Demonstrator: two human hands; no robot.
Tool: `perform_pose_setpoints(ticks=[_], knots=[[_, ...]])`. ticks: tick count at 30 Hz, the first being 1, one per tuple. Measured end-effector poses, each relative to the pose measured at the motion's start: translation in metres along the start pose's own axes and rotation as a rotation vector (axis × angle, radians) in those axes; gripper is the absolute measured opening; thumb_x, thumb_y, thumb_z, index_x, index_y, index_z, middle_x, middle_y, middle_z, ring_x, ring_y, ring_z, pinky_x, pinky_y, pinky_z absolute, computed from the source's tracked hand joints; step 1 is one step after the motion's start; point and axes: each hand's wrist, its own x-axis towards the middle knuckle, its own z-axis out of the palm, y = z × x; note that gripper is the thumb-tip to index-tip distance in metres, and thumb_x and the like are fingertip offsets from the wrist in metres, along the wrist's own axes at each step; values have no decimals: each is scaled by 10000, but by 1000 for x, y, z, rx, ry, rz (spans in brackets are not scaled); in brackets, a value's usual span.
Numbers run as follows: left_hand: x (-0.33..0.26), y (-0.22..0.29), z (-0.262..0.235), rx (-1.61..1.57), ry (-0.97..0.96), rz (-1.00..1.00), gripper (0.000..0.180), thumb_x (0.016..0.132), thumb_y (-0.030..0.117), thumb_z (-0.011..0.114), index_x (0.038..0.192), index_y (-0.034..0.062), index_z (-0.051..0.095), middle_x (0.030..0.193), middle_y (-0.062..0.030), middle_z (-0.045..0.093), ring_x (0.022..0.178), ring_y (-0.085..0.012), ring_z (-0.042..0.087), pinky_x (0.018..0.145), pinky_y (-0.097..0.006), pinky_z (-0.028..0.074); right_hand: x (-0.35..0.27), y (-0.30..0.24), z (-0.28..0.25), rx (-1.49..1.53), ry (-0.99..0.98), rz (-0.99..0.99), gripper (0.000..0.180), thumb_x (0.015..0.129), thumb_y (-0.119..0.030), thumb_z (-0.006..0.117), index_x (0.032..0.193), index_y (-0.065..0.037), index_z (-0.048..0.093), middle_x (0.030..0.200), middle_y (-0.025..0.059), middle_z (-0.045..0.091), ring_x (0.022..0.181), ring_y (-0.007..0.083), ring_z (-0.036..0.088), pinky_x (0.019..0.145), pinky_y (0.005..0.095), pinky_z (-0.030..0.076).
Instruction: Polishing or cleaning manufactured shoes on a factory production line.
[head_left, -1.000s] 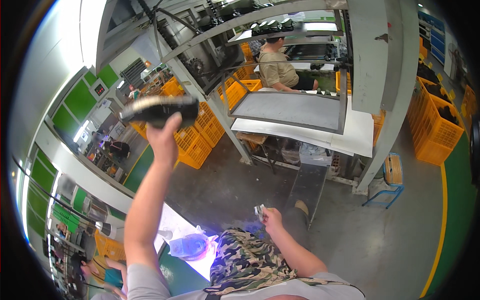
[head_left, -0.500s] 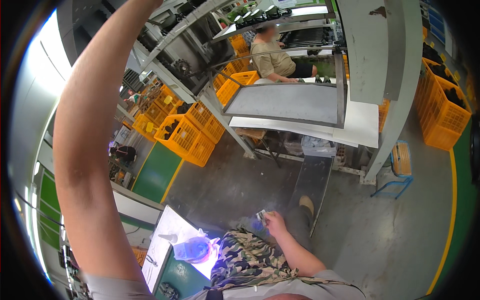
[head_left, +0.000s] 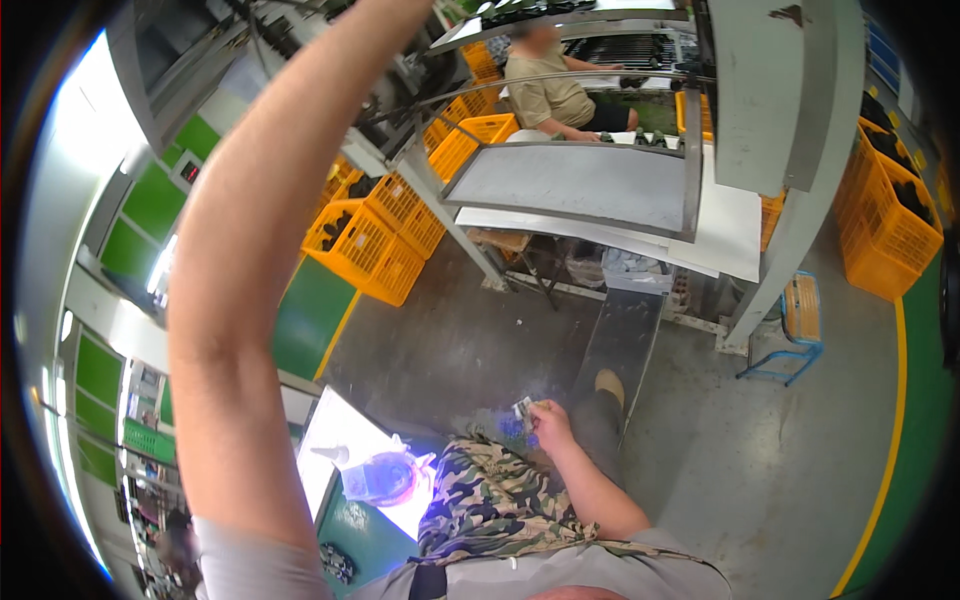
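My left arm [head_left: 235,250] is raised high across the left side of the view, and its hand lies beyond the upper edge. Low in front of me, my right hand [head_left: 552,428] is closed on a small pale-and-dark piece [head_left: 523,408], whose kind I cannot make out. That hand is next to my camouflage apron [head_left: 485,495]. Left of the apron, a translucent plastic container [head_left: 382,478] under violet light stands on a white sheet [head_left: 325,425] on the green bench. A white nozzle-tipped bottle [head_left: 330,453] lies near it.
A metal rack with a grey tilted panel [head_left: 575,185] stands ahead; a person [head_left: 550,90] sits behind it. Yellow crates [head_left: 375,255] are at the left, more crates [head_left: 885,215] at the right. A blue-legged stool [head_left: 800,315] stands beside a thick post [head_left: 800,220].
My raised left arm has shifted to the right in the view, and the background on the left has turned with the camera. My right hand still holds the small piece at nearly the same place.
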Motion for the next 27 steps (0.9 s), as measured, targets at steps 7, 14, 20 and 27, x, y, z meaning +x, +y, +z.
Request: perform_pose_setpoints(ticks=[7, 14, 20, 27], knots=[[-267, 74, -165, -224, -788, 77, 614, 741, 192, 829, 1282, 20, 596, 1324, -167, 615, 1227, -337, 590, 1036, -444, 468, -8, -7, 0, -52, 69, -36, 86, 941, -139, 658, 969, -122, 578, 880, 43, 668, 741, 178, 650, 627, 353, 512], [-563, 92, -383, 35, -815, -766, 486, 736, 174, 808, 1163, 2, 653, 1125, -173, 698, 1027, -330, 690, 902, -408, 545, 2, 2, 0, -191, 17, 21, 69, 946, -132, 656, 952, -104, 593, 866, 82, 698, 712, 216, 664, 582, 381, 516], [-776, 155, -538, 408, -394, -1858, 534, 709, 297, 846, 1125, 1, 692, 1068, -148, 737, 959, -249, 725, 880, -362, 564, 3, 16, -18, -360, 9, 93, 53, 943, -134, 657, 973, -106, 624, 907, 79, 708, 760, 219, 678, 606, 394, 535], [-890, 232, -629, 805, -275, -2279, 591, 694, 391, 826, 1157, 44, 708, 1155, -171, 712, 1105, -313, 670, 976, -390, 522, 0, 7, -15, -445, 45, 228, 90, 933, -191, 669, 1005, -137, 662, 963, 41, 712, 828, 247, 683, 710, 450, 517]])
